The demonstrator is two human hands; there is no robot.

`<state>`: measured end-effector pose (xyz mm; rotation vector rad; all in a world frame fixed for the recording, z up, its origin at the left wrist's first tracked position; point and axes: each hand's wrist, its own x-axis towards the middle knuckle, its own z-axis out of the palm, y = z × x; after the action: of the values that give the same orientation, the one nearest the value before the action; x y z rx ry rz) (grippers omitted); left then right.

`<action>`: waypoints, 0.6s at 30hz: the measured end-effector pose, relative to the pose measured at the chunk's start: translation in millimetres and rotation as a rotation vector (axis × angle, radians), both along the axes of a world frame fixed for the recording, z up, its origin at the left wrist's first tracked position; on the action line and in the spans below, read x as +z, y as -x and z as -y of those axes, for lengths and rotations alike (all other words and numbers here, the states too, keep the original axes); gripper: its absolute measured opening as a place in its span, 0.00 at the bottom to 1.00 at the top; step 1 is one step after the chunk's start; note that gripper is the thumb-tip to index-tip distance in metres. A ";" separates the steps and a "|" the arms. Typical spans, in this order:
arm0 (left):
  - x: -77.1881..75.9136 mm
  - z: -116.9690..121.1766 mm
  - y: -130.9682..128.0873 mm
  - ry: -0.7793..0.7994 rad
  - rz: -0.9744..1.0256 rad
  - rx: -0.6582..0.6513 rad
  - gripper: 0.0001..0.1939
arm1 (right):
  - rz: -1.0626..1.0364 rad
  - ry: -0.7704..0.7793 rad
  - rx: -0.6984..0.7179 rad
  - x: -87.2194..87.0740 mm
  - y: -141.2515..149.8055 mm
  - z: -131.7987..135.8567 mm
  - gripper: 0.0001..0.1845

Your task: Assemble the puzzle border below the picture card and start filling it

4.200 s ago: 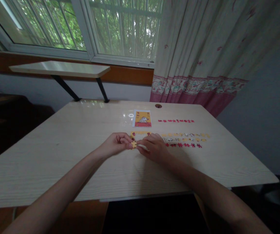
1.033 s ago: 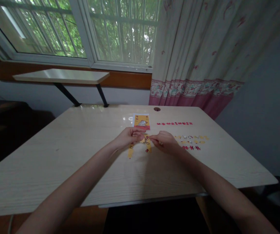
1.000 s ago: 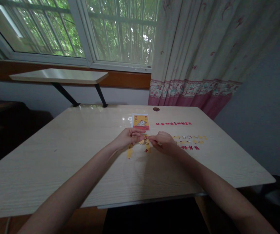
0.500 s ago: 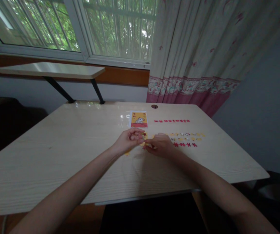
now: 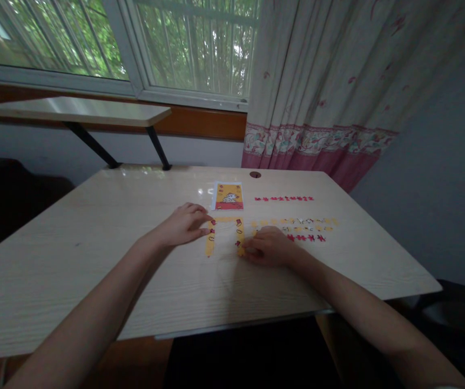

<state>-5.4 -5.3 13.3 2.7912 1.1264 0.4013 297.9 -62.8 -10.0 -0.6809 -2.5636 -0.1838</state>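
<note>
Centrally, puzzle border, fingers at both sides

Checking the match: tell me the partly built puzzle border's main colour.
The puzzle border is mainly yellow, best seen in the head view.

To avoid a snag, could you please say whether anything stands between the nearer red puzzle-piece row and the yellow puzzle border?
Yes: the right hand lies between the red puzzle-piece row and the border's right strip.
</note>
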 end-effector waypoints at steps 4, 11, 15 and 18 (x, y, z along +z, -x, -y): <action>2.2 0.7 -0.8 0.038 -0.007 -0.027 0.24 | 0.045 0.024 -0.042 -0.2 1.1 0.4 0.17; 9.3 1.8 3.6 0.058 -0.056 0.002 0.27 | 0.097 0.019 -0.081 5.0 0.1 0.9 0.17; 10.3 2.8 2.9 0.070 -0.084 0.016 0.27 | 0.108 0.036 -0.094 6.8 -1.2 0.6 0.16; 10.8 3.5 2.1 0.078 -0.087 0.016 0.27 | 0.102 0.045 -0.104 5.4 -1.9 0.0 0.15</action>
<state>-7.4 -8.8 24.1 2.7574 1.1567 0.2346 299.8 -62.8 -4.6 -0.8433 -2.6374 -0.2006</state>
